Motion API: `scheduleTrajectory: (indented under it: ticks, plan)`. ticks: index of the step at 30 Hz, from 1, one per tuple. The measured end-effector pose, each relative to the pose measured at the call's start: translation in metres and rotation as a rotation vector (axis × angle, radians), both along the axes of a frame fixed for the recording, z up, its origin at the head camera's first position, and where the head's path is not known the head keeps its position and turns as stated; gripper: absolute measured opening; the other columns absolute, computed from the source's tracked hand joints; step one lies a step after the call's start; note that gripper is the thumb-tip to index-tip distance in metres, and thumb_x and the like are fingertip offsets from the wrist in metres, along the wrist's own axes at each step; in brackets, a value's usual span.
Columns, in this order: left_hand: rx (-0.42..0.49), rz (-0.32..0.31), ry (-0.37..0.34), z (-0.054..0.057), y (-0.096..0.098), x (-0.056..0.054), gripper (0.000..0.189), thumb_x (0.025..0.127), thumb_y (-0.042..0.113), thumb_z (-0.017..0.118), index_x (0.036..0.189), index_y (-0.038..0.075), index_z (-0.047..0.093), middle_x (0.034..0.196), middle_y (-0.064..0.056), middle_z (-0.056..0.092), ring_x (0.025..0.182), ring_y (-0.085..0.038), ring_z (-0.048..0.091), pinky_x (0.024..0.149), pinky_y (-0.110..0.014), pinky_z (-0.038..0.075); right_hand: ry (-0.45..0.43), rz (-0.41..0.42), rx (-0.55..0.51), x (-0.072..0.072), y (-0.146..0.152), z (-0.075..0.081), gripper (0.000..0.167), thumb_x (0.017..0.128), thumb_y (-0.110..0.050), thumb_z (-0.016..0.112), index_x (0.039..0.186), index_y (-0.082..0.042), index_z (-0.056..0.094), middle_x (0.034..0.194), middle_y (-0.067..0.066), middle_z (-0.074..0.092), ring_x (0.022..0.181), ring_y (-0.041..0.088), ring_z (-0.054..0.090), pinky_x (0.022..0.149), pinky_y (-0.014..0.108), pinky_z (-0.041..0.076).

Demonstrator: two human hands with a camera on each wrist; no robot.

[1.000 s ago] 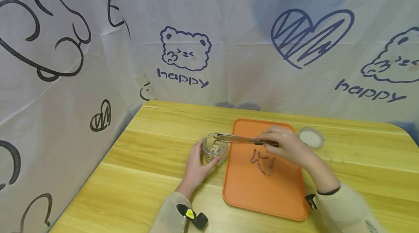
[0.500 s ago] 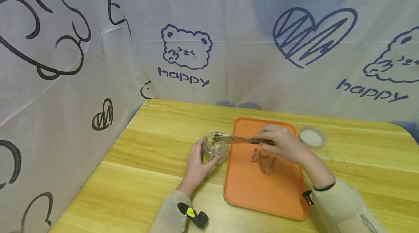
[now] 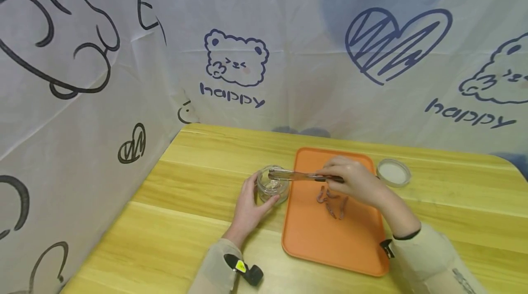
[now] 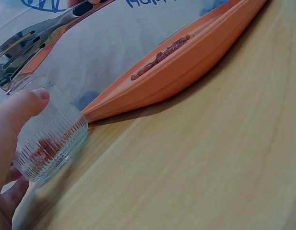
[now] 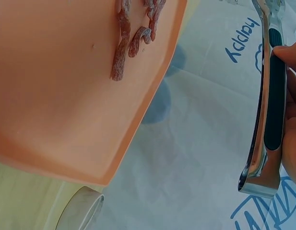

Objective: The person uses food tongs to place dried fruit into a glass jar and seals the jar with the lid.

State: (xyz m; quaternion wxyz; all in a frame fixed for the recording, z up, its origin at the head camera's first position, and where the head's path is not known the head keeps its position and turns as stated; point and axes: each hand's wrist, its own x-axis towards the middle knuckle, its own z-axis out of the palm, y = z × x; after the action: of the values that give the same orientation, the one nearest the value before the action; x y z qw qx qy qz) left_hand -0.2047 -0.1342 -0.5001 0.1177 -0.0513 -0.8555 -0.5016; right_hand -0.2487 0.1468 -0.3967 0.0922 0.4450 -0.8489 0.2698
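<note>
My left hand holds a clear ribbed glass jar, thumb on the near side and fingers around the far side. Reddish-brown pieces lie at the jar's bottom. In my right hand is a pair of metal tongs with dark grips, held level over the tray. The tongs' tips are at the jar's mouth, and no piece can be made out between them. Several reddish-brown strips like dried meat lie on the orange tray, right of the jar.
A round lid, pale inside, lies on the wooden table beyond the tray's right edge. The tray's raised rim runs close by the jar. A printed white cloth hangs behind the table and along its left side.
A dark strip at the tongs' tips over the jar is no longer seen there. The right hand and tongs have shifted slightly left; the left hand keeps its hold on the jar.
</note>
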Motion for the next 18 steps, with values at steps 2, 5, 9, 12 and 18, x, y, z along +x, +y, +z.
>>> scheduleTrajectory:
  ticks: [2,5,9,12,18]
  plan:
    - [0.001,-0.002,0.001,0.0,0.0,0.0,0.082,0.078,0.033,0.079,0.143,0.009,0.036,0.137,-0.013,0.045,0.123,-0.026,0.046,0.106,-0.039,0.037,0.001,0.001,-0.003,0.0,0.0,0.0,0.023,0.085,0.001,0.068,0.105,-0.008,0.072,0.098,-0.003,0.063,0.079,0.007,0.054,0.061,0.025,0.05]
    - [0.006,-0.006,0.004,0.0,0.0,0.0,0.081,0.078,0.032,0.079,0.143,0.008,0.036,0.136,-0.012,0.045,0.123,-0.026,0.046,0.106,-0.039,0.037,0.002,0.0,-0.01,0.001,0.001,0.001,0.023,0.084,0.002,0.068,0.105,-0.006,0.072,0.097,-0.001,0.063,0.077,0.007,0.053,0.059,0.024,0.048]
    - [0.008,-0.006,0.009,0.0,0.0,0.0,0.081,0.079,0.032,0.079,0.143,0.009,0.036,0.136,-0.013,0.046,0.123,-0.026,0.046,0.106,-0.04,0.037,0.011,-0.014,-0.007,0.003,0.005,0.003,0.024,0.083,0.001,0.07,0.107,-0.005,0.071,0.099,0.0,0.063,0.076,0.007,0.052,0.058,0.023,0.048]
    - [0.005,-0.003,0.007,0.0,0.0,0.0,0.081,0.079,0.032,0.079,0.143,0.009,0.036,0.136,-0.013,0.046,0.123,-0.026,0.046,0.106,-0.041,0.037,0.017,-0.031,-0.004,0.004,0.01,0.005,0.026,0.083,0.0,0.07,0.108,-0.006,0.071,0.1,-0.001,0.063,0.077,0.007,0.052,0.058,0.024,0.048]
    - [0.0,-0.002,0.001,0.001,0.001,0.0,0.081,0.079,0.033,0.079,0.143,0.009,0.036,0.136,-0.013,0.045,0.123,-0.027,0.046,0.107,-0.041,0.036,0.053,-0.058,-0.013,0.009,0.023,0.008,0.028,0.081,0.003,0.07,0.108,-0.004,0.071,0.102,0.002,0.064,0.082,0.012,0.054,0.061,0.028,0.048]
